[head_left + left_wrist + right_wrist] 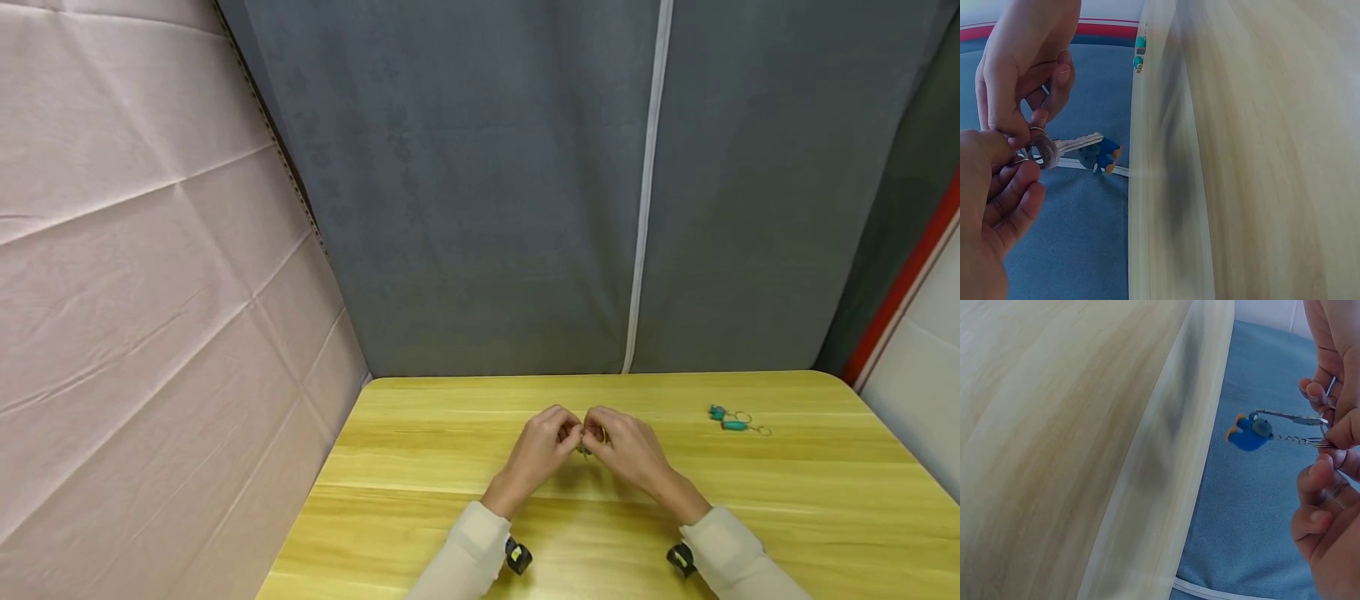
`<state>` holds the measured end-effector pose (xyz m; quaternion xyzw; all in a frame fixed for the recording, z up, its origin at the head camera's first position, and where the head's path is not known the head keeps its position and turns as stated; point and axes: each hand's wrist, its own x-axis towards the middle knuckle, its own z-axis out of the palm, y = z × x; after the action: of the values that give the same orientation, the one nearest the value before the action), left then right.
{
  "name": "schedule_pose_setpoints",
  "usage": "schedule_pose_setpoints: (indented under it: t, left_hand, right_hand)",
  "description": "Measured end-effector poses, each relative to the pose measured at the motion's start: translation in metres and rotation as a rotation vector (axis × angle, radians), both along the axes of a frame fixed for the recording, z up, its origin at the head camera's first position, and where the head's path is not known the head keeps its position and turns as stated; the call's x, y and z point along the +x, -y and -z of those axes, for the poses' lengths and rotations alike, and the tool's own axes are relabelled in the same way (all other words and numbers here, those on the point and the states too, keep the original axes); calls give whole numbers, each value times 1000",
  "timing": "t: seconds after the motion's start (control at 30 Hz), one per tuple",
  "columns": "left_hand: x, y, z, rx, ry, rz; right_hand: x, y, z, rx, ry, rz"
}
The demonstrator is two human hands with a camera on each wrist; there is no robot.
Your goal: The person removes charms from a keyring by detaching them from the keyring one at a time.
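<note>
Above the table, my left hand [538, 450] and right hand [628, 450] meet at the fingertips. Between them they pinch a metal key ring [1323, 429], one hand on either side. From the ring, keys [1079, 144] stick out past the fingertips in the left wrist view. A blue penguin-like charm [1249, 434] with orange feet hangs on a short chain [1291, 439] from the same ring. Fingers cover much of the ring, so whether a key is partly threaded on it cannot be seen. In the head view the bunch is mostly hidden.
Two teal keychains with rings, an upper one [717, 412] and a lower one [735, 426], lie at the back right of the wooden table [420, 467]. Behind the table hangs a grey curtain [487, 208]; a pale cloth wall [150, 292] stands on the left.
</note>
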<state>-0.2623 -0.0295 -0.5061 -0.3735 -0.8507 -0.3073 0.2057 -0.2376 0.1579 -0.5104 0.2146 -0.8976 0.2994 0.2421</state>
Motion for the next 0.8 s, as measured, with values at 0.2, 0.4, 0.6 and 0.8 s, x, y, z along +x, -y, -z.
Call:
schedule_pose_setpoints:
  t: [0.2, 0.4, 0.6, 0.8]
  left_hand:
    - [0, 0, 1, 9, -54, -1]
    - [-1, 0, 1, 14, -83, -18]
    - [-2, 2, 4, 28, -84, -22]
    - [-4, 2, 6, 36, -101, -13]
  right_hand:
    - [0, 0, -1, -25, -13, -2]
    - [2, 0, -3, -52, -57, -24]
    - [4, 0, -4, -57, -79, -29]
    - [5, -2, -3, -46, -63, 0]
